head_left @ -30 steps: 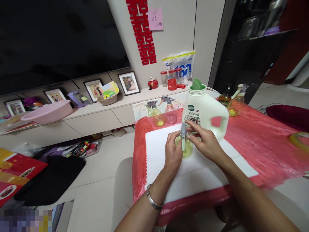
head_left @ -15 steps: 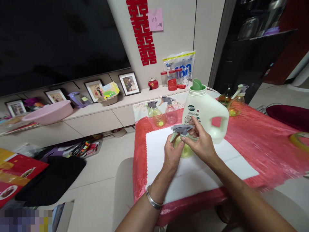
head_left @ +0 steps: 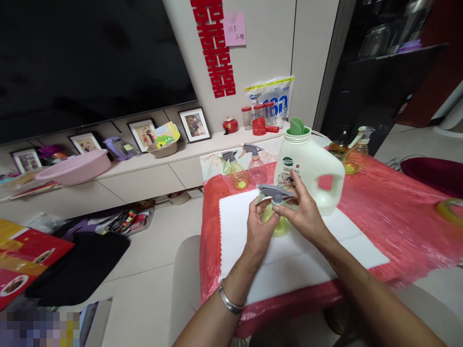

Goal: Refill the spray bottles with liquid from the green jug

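Observation:
A yellow see-through spray bottle [head_left: 280,227] with a grey trigger head [head_left: 276,192] stands on the white cloth [head_left: 300,270]. My left hand [head_left: 259,226] is closed around the left side of its body and neck. The thumb and fingers of my right hand [head_left: 306,209] grip the collar under the spray head. My right index finger points up, in front of a pale green jug [head_left: 307,166] whose mouth holds a green cap or scoop [head_left: 297,126]. The fingers behind the bottle are partly hidden.
On the red plastic cover [head_left: 365,212] stand a yellow spray bottle [head_left: 238,175], a pink one [head_left: 257,169] and an orange one [head_left: 356,155]. A roll of tape [head_left: 450,212] lies far right. Behind, a low cabinet [head_left: 144,176] carries jars, frames and a pink basin [head_left: 74,167].
The grey spray head has turned slightly on the bottle, and my right fingers have shifted around its collar. My left hand stays at the bottle.

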### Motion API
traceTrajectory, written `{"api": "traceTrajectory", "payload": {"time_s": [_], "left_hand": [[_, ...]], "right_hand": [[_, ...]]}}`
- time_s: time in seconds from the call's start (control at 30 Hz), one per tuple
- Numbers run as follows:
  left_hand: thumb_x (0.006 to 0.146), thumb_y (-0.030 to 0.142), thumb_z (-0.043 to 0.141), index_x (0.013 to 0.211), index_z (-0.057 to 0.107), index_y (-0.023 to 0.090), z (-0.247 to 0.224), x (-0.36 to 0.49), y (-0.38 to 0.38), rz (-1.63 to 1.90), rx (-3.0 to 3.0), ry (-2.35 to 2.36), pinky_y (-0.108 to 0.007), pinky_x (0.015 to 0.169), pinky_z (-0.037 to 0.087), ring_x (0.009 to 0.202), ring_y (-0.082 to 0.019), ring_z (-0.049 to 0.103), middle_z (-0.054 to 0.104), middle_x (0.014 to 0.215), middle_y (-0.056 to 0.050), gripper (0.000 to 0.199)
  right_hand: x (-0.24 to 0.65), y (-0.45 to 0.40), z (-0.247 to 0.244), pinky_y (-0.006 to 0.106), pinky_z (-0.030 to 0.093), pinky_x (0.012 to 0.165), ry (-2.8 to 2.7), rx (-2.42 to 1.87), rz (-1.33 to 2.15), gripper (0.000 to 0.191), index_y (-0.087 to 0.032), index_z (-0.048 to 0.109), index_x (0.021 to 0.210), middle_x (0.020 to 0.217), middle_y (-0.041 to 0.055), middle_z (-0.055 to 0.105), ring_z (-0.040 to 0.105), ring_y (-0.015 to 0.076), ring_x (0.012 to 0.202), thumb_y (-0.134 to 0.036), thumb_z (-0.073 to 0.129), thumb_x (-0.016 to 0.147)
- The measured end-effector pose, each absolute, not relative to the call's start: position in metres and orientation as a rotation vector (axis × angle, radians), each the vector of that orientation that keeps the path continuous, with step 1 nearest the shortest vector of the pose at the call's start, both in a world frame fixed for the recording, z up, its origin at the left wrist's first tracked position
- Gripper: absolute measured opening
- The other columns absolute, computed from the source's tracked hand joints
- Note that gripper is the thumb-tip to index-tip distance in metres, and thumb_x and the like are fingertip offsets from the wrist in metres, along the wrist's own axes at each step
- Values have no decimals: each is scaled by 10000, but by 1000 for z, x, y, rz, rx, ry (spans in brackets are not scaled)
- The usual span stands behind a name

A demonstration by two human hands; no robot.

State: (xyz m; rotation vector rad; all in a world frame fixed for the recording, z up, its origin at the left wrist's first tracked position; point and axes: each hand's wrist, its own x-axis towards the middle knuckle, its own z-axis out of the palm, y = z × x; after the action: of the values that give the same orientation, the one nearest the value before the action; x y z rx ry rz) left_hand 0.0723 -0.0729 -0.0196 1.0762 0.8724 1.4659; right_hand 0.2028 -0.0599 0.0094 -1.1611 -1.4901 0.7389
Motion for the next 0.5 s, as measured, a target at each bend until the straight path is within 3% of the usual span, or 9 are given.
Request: {"api": "traceTrajectory", "payload": {"time_s": [0.1,0.33,0.5], "left_hand": [[693,343,851,1312,451,239,-21,72,-73,1464,1030,925,-405,1021,446,1181,-244,600,641,1201,-91,744],[703,339,839,1328,433,261,-28,70,-71,1461,1039,923,-428,1055,418,1210,-246,576,623,1212,-81,749],[709,349,841,1332,429,262,-29,69,-71,1448,1057,917,-439,1064,412,1213,-248,575,618,1238,-90,752]], "right_hand": [[202,-60,9,407,510,949,-1496,-1163,740,1072,-178,148,1614,1149,115,614,592,240,1107,-417,741,753],[211,-62,15,452,428,1079,-1590,-1020,875,978,-248,40,1624,1258,100,599,569,227,1208,-353,638,857],[208,-62,14,421,450,1050,-1599,-1071,765,961,-217,86,1621,1132,69,643,602,206,1117,-336,644,848]]}}
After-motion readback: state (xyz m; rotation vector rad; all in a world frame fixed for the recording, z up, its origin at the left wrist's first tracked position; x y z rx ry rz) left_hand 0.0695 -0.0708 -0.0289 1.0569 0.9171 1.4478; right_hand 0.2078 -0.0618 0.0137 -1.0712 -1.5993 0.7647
